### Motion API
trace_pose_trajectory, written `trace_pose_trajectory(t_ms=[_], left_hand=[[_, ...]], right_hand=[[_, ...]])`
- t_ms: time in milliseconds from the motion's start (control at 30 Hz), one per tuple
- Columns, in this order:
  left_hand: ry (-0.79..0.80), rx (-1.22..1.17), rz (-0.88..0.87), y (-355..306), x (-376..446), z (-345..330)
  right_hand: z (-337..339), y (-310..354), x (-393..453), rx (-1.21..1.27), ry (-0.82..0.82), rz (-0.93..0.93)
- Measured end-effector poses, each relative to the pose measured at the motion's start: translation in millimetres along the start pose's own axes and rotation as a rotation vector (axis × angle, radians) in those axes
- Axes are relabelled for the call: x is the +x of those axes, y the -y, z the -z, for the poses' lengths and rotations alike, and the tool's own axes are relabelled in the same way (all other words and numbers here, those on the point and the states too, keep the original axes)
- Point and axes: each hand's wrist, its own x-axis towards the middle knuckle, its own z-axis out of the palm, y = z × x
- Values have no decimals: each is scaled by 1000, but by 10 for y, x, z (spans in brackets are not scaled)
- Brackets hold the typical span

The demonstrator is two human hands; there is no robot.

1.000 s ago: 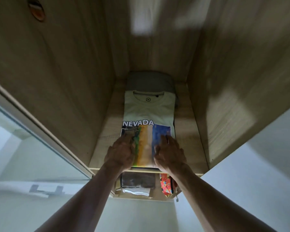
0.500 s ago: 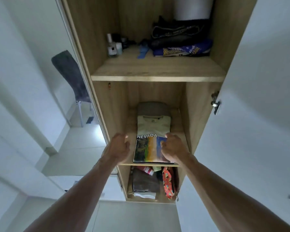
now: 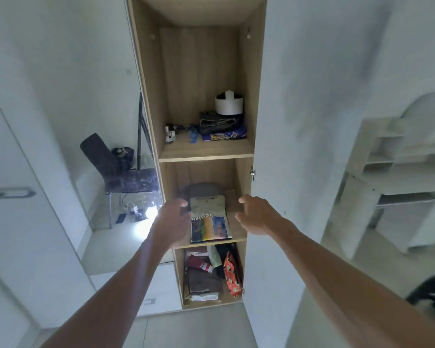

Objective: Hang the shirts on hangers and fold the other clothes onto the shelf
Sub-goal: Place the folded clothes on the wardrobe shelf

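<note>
Folded NEVADA tee (image 3: 207, 217) lies flat on the middle shelf (image 3: 236, 228) of the wardrobe (image 3: 199, 71), print edge at the near lip, collar toward the far side, resting on a darker folded garment (image 3: 202, 188) behind and under it.

Left hand (image 3: 173, 218): fingers loosely curled, holding nothing, just left of the tee; contact with its left edge can't be told, blurred. Right hand (image 3: 255, 217): fingers spread and relaxed, empty, clear of the tee on the right.

Judgement: placement step is basically done, hands are at the release stage.

To finish it well:
- pull both hands straight toward the near side, no sideways drag, so the fold doesn't skew
- near edge sits close to the shelf lip; a small push farther in would stop it sliding off
- keep it squared over the garment below
</note>
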Motion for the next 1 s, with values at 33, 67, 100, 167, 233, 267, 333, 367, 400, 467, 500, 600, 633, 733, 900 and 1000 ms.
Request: trace_pose_trajectory(t_ms=[33,67,100,167,233,267,333,367,400,467,500,600,633,733,900,1000], left_hand=[[-9,-17,-32,-163,-73,71],[-14,-30,-61,-344,-139,145],[-21,-38,-92,-497,-188,188],[-33,-58,-166,-808,-227,256],[-51,-78,-233,-1143,-239,280],[-55,-84,-264,-1303,-235,272],[-60,-100,-334,-1658,-218,204],[-60,-109,-361,-1834,-195,154],[-64,-124,-379,-2003,-163,92],[-63,-176,-399,-2331,-91,-37],[-53,-208,-405,-2549,-46,-105],[-21,-269,-447,-3046,29,-265],[-18,-268,-458,-3158,59,-305],[-30,-315,-448,-3370,170,-421],[-132,-380,-390,-3348,335,-445],[-234,-341,-394,-3218,379,-329]], right_hand=[[159,3,-138,-21,-8,8],[337,2,-281,-32,-30,14],[492,6,-392,-42,-58,20],[821,31,-564,-58,-127,47],[1141,51,-724,-47,-243,86],[1280,64,-794,-35,-319,120],[1539,61,-913,-57,-547,208],[1666,44,-947,-91,-718,260],[1789,17,-961,-128,-891,296],[2057,-57,-951,-115,-1142,293],[2247,-140,-926,-48,-1168,261],[2656,-334,-801,269,-940,210],[2743,-361,-749,324,-847,215],[2840,-357,-624,370,-746,268],[2773,-355,-478,508,-869,424],[2784,-286,-418,481,-865,526]])
